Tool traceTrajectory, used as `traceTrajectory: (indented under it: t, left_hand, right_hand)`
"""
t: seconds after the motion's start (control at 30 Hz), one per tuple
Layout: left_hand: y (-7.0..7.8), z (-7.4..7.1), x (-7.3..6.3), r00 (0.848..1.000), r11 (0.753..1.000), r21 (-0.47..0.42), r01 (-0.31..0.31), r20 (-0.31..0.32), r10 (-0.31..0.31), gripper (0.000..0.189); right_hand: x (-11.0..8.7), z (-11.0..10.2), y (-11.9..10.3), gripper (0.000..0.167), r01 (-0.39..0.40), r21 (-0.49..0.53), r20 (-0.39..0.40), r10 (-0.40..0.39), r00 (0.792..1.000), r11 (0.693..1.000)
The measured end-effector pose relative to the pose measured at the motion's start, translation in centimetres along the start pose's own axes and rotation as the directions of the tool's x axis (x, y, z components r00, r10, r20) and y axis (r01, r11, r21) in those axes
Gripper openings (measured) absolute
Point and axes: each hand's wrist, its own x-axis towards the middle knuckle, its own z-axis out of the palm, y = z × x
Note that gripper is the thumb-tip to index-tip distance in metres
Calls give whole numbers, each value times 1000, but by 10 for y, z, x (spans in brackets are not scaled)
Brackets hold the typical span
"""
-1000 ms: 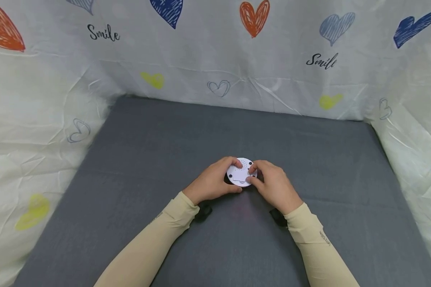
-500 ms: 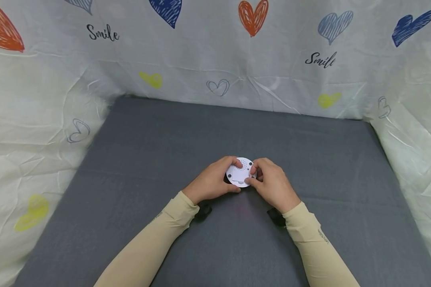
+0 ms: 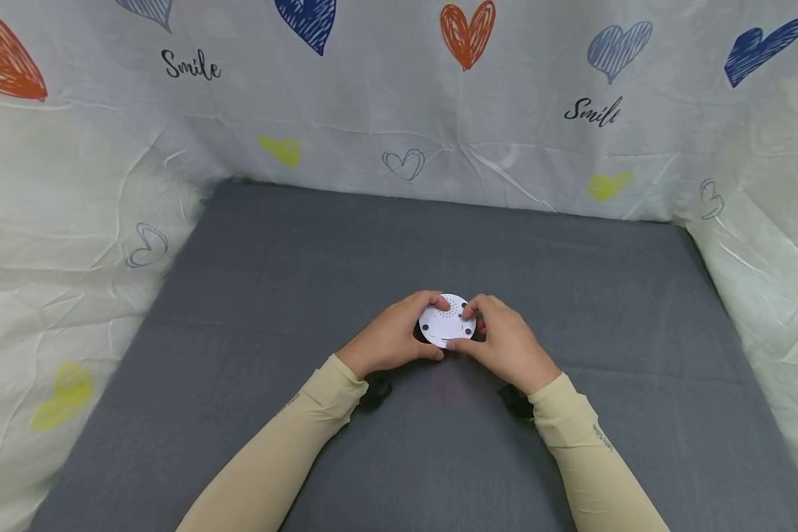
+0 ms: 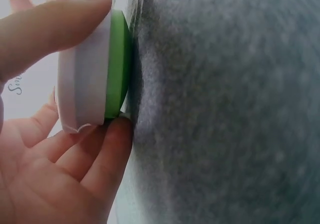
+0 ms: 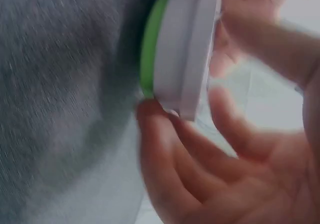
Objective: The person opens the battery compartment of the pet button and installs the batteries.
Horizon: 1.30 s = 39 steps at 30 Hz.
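Note:
A round white device [image 3: 447, 322] with a ring of small holes and dark round feet lies with this face up, just above or on the grey cloth. Its green far side [image 4: 119, 64] shows in the left wrist view, close to the cloth. My left hand [image 3: 394, 334] grips its left side, thumb along the near edge and fingers round the far side. On the right, my right hand [image 3: 507, 344] has its thumb on the near part of the face and a curled index finger on the upper right. In the right wrist view its other fingers [image 5: 165, 154] touch the lower rim.
The grey cloth surface [image 3: 292, 266] spreads around both hands. White sheeting [image 3: 346, 118] printed with hearts and "Smile" stands behind it and along both sides. Dark wrist gear [image 3: 376, 395] sits under the left wrist.
My right thumb has slid left along the near part of the device's face, and the index finger has shifted slightly. The left hand keeps its grip almost unmoved.

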Motion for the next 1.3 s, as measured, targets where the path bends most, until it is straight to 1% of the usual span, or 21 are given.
traceTrajectory:
  t: [0.1,0.17,0.3,0.5,0.57,0.73,0.8,0.9,1.03,1.1,1.2,1.3]
  left_hand:
    - [-2,-2,0,1000,999,-20,-25,7,25,76]
    - [-4,-2,0,999,999,-24,-42,7,42,76]
    - [-6,-1,0,998,998,-18,-58,-1,58,70]
    - [-5,0,-2,998,999,6,-52,-26,52,61]
    - [-6,0,-2,998,999,-16,-49,-31,49,61]
    - [-7,-2,-3,998,990,-132,-55,-34,51,59]
    - [-5,-4,-3,998,986,-158,-57,-36,52,58]
    - [-4,-5,-4,998,981,-188,-52,-46,44,57]
    - [-3,-5,-3,998,970,-239,-40,-55,27,55]
    - [-2,-5,-2,998,966,-257,-36,-60,21,54]
    - [-1,-5,0,997,956,-291,-31,-71,11,53]
    - [0,-4,0,996,947,-321,-13,-86,-15,54]
  right_hand:
    - [-1,-3,2,51,22,9,65,-23,998,1000]
    - [-1,-4,2,52,40,4,81,-40,996,999]
    - [0,-3,3,47,58,-7,67,-58,996,998]
    - [-2,-6,4,43,28,25,36,-29,999,999]
    - [-3,-9,4,41,31,43,33,-33,999,999]
    - [-4,-18,6,37,78,98,16,-80,997,992]
    - [-4,-19,6,37,91,112,13,-93,996,990]
    - [-3,-19,7,36,84,118,11,-85,996,989]
    - [-4,-18,6,34,54,109,-7,-53,999,993]
    - [-4,-17,6,37,37,107,-16,-35,999,994]
    - [-3,-17,5,48,18,113,-17,-16,1000,993]
    - [-3,-17,6,57,4,114,-23,-2,1000,993]
